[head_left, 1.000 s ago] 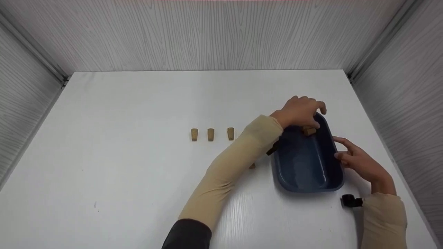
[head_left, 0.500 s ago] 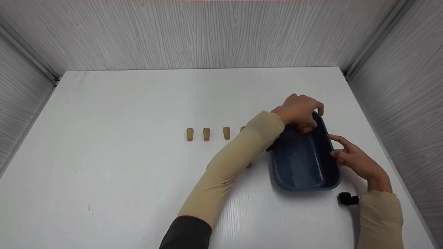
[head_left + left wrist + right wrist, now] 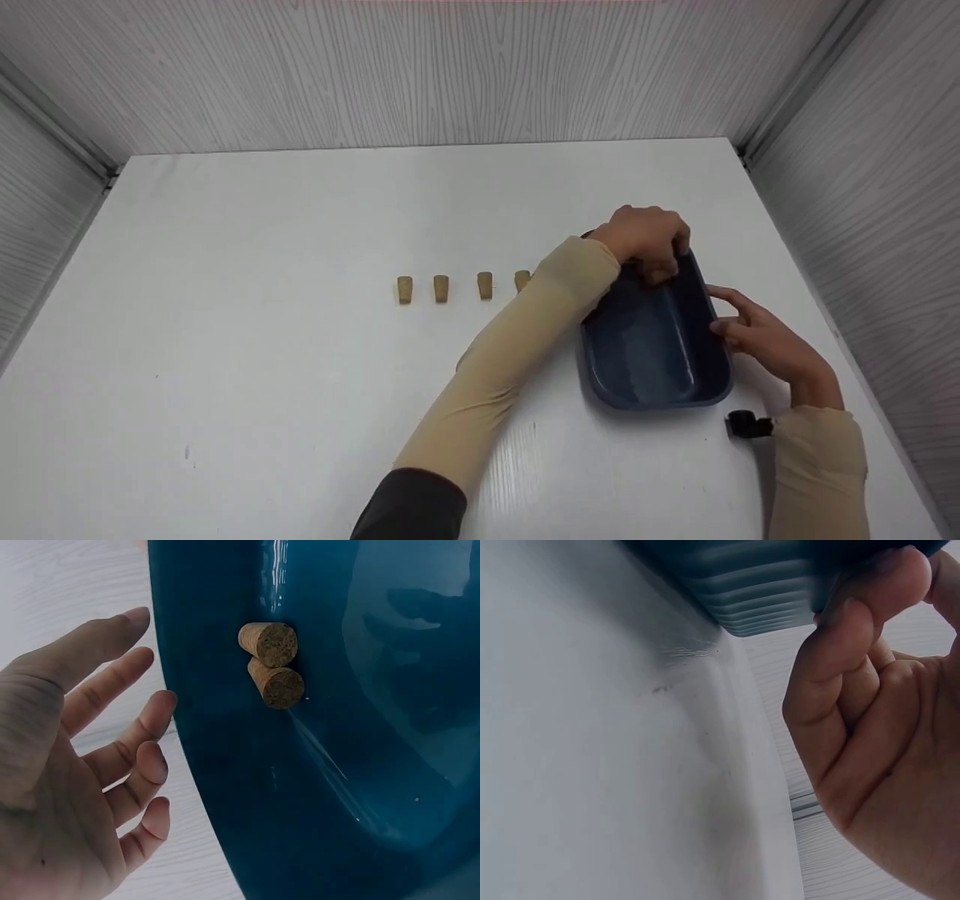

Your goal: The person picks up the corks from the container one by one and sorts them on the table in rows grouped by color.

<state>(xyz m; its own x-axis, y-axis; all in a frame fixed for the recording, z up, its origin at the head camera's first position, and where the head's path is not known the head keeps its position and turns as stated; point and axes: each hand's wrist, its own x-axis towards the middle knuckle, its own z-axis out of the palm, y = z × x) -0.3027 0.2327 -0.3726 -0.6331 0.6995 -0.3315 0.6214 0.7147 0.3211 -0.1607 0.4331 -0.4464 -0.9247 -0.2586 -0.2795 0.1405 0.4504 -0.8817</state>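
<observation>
A deep blue plastic tub (image 3: pixel 641 352) stands at the right of the white table. My left hand (image 3: pixel 646 234) hangs over its far end, fingers bent downward. In the left wrist view that hand (image 3: pixel 82 742) shows loosely bent fingers with nothing between them. Two tapered corks, an upper one (image 3: pixel 276 645) and a lower one (image 3: pixel 283 688), lie side by side inside the tub. My right hand (image 3: pixel 772 341) grips the tub's right wall by the rim; the right wrist view shows its curled fingers (image 3: pixel 832 652) against the ridged outside.
Several corks stand in a row left of the tub, among them one at the left end (image 3: pixel 405 289) and one (image 3: pixel 485 285) nearer my left sleeve (image 3: pixel 517 345), which partly covers another. A black wrist camera (image 3: pixel 746 424) juts from the right cuff. Grey wood-grain walls enclose the table.
My left hand's fingers have bent further down into the tub's far end. The whole scene has shifted slightly left in view. The right hand keeps its hold on the tub.
</observation>
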